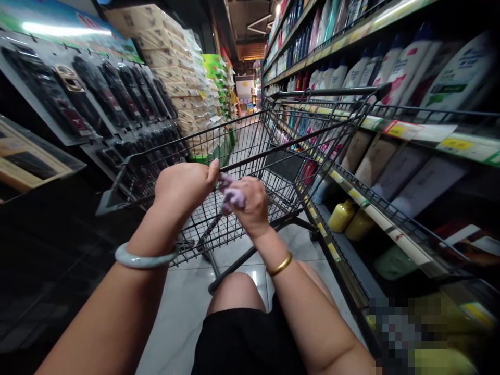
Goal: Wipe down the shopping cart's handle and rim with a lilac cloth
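A black wire shopping cart (195,232) stands in front of me, turned sideways. My left hand (183,185) is closed over its near top rail, with the thumb lying along the rail and the fingers mostly hidden. Just right of it, my right hand (252,200) is closed around a bunched purple cloth (233,199) against the cart's near side. One end of the cloth reaches up toward my left thumb. Slight blur softens the cloth and the right fingers.
Shelves of shampoo bottles (406,65) line the right side, close to the cart. Packaged belt-like goods (123,91) hang at left, beside stacked beige packs (167,57). Below lies a grey tiled floor (183,312). The aisle runs on ahead. A blurred patch covers the lower right.
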Demonstrator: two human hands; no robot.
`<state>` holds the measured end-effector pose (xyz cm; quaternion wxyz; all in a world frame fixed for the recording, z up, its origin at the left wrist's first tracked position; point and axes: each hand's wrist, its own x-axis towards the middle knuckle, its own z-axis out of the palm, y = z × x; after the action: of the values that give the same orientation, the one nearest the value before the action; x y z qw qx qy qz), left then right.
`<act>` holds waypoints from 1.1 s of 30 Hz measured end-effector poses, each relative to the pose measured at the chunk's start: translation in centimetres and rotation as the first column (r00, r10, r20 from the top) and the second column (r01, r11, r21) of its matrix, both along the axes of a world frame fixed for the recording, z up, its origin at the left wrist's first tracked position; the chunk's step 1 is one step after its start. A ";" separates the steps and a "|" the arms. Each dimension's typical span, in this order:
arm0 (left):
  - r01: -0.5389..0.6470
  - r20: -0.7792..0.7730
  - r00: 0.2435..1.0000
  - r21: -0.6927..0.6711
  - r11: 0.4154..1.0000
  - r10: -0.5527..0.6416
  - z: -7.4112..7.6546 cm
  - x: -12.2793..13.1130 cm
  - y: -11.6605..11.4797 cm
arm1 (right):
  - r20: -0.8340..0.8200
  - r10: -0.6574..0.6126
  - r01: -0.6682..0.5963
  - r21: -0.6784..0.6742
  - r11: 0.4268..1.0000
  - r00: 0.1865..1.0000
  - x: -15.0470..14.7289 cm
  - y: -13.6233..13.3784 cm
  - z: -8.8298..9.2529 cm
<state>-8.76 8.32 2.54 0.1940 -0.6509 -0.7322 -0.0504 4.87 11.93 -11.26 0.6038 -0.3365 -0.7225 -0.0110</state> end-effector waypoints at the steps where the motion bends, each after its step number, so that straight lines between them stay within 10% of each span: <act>1: 0.001 -0.001 1.000 0.008 1.000 -0.001 0.0 0.0 0.0 | -0.083 -0.056 0.054 -0.032 0.998 0.995 0.9 0.8 0.0; 5: -0.012 0.005 1.000 0.041 0.999 0.012 -0.3 0.2 0.0 | -0.214 -0.153 0.141 -0.069 0.988 0.965 0.7 0.7 -0.1; 11: -0.026 0.020 0.999 0.044 0.999 0.025 -0.3 0.2 -0.1 | 0.239 0.063 -0.079 0.056 0.995 0.969 -3.5 -2.9 -1.2; 19: -0.065 0.026 0.998 0.082 0.995 0.063 -0.6 -0.2 0.0 | -0.250 -0.141 0.132 -0.052 0.990 0.958 1.9 1.9 -0.4; 27: -0.071 0.005 0.997 0.089 0.993 0.071 -0.8 -0.9 0.2 | 0.303 0.084 -0.090 0.007 0.996 0.949 -2.7 -2.2 -2.0; 33: -0.081 0.036 0.996 0.066 0.995 0.079 -0.6 -1.5 0.2 | -0.040 -0.081 0.078 -0.070 0.995 0.996 1.9 1.6 -1.2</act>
<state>-10.24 8.49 1.99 0.2055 -0.6132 -0.7588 -0.0778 6.80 13.53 -12.44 0.6065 -0.3854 -0.6954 -0.0031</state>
